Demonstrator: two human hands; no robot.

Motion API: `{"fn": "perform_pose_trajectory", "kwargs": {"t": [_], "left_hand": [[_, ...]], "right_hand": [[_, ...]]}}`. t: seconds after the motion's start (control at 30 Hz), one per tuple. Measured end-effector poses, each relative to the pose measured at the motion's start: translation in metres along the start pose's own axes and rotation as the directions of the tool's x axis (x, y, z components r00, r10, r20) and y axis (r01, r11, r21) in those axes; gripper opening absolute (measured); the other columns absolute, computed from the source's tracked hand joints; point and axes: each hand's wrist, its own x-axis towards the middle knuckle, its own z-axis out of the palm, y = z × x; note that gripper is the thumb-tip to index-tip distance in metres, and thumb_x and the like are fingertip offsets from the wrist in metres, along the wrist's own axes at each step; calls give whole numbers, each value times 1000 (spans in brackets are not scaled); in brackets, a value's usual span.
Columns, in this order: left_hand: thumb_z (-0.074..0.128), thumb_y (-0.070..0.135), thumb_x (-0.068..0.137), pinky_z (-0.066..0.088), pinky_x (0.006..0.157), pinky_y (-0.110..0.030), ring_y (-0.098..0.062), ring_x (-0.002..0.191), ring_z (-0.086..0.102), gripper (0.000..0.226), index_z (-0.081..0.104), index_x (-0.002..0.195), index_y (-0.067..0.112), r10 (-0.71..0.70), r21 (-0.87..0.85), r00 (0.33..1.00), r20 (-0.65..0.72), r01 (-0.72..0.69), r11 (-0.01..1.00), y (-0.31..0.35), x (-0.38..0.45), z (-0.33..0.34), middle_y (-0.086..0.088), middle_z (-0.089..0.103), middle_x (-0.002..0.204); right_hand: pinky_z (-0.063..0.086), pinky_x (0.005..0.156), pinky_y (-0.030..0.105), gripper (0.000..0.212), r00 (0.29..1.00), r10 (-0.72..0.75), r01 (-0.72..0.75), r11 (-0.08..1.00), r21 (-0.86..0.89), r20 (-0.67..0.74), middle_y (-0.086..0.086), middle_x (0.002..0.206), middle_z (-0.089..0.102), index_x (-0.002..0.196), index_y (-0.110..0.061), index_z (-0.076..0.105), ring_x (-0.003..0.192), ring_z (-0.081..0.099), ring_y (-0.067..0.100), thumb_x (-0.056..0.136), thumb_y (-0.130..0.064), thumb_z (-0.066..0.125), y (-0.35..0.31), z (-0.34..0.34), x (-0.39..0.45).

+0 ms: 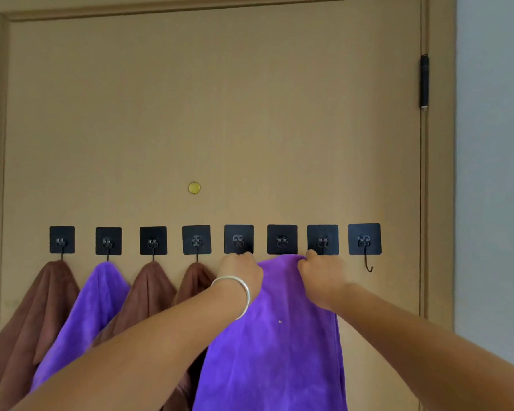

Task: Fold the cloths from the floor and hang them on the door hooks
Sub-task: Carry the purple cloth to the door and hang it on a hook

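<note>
Both forearms reach up from the bottom edge of the view to the row of black adhesive door hooks [282, 239] across the middle of the door [190, 114]. Left hand [240, 272], a silver bangle [235, 295] on its wrist, and right hand [319, 272] each have their fingers curled over the top edge of the folded purple cloth [276, 336], holding it stretched just under the fifth to seventh hooks from the door's left edge. Four cloths already hang to the left: brown, purple, brown, brown. The hook wire under the sixth plate is hidden by the cloth, so feel for it; bunch the top edge to a point at its middle and lower that over the wire, letting both sides drape evenly. The last hook [368, 264], nearest the hinge edge, hangs bare
</note>
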Motion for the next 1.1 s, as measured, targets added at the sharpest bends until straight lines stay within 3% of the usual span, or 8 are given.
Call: {"fn": "perform_pose_trajectory", "kwargs": {"t": [0.1,0.27,0.4,0.6,0.7,0.77,0.9,1.1], "left_hand": [[37,6,95,41,86,-40,-27,112,54,35,61,119,17,45,15,997,62,-47,999,30,4,9,-8,58,122],[43,10,94,38,71,-36,-28,110,56,31,58,121,13,106,-57,987,119,-100,993,55,-13,33,-12,56,124],[41,8,92,37,87,-41,-35,112,52,31,57,119,11,47,-79,999,5,-47,996,34,-17,21,-17,52,123],[39,48,95,29,56,-32,-28,72,59,36,56,99,17,-113,-200,968,-225,67,977,-7,-22,1,-4,50,101],[49,21,94,30,51,-32,-28,65,57,14,52,107,17,-129,-173,959,-253,86,981,-19,-17,-1,-3,47,104],[47,1,83,25,47,-31,-28,59,49,36,50,114,19,-90,-177,962,-257,44,983,-21,-13,2,-5,45,104],[42,1,87,16,45,-31,-26,61,46,63,31,143,27,-38,-137,964,-264,2,991,-16,-6,5,-9,44,113],[44,6,89,33,60,-33,-29,86,62,35,52,121,19,-82,-214,984,-160,47,976,13,1,3,-7,53,106]], "right_hand": [[38,66,34,26,997,-46,45,999,15,56,6,111,57,111,-16,62,94,62,27,90,-11,48,-18,18,-6],[44,72,37,25,987,-133,126,989,83,91,6,112,62,108,-16,63,96,64,29,90,-7,48,-25,48,-26],[36,60,36,26,978,-152,171,976,138,-143,6,111,53,110,-15,58,79,61,31,88,-8,44,-2,37,-23],[38,37,27,16,841,-89,203,966,160,-533,4,78,56,83,-10,68,44,51,27,76,-25,69,33,12,-15],[30,38,25,22,861,-21,111,983,148,-508,7,75,55,79,-8,66,42,51,28,73,-24,79,41,8,-6],[34,38,28,18,902,-46,99,990,103,-430,7,78,51,87,-10,62,45,49,27,73,-7,74,43,9,0],[27,49,33,38,950,-142,151,988,10,-280,5,102,45,118,-22,51,67,52,26,84,-6,46,36,16,8],[43,60,36,34,979,-102,118,990,79,-176,6,111,55,127,-15,45,84,62,26,93,-10,43,5,25,4]]}}
